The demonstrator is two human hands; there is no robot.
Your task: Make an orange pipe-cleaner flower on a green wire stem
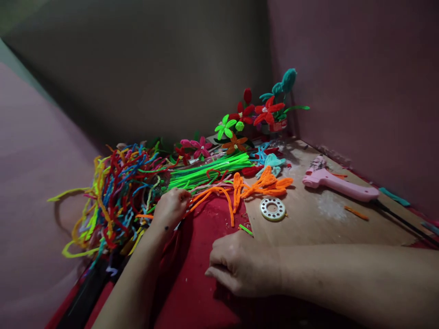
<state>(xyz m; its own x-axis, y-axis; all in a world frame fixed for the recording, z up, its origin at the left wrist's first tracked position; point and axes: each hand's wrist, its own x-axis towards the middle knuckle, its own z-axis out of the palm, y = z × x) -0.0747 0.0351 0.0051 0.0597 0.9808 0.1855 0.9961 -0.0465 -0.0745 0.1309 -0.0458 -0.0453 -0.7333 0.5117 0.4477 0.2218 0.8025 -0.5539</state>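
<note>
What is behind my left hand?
Behind your left hand lies a bundle of bright green stems, with orange strips extending beside it. Whatever the hand itself covers can't be seen.

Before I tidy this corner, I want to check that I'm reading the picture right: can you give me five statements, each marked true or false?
1. The left hand is at the orange stems. True.
2. The glue gun is green. False: the glue gun is pink.
3. The round disc with holes lies on the wooden board. True.
4. The right hand is on the glue gun. False: the right hand is apart from the glue gun.
5. The tangled colourful pile is right of the board. False: the pile is left of it.
</note>
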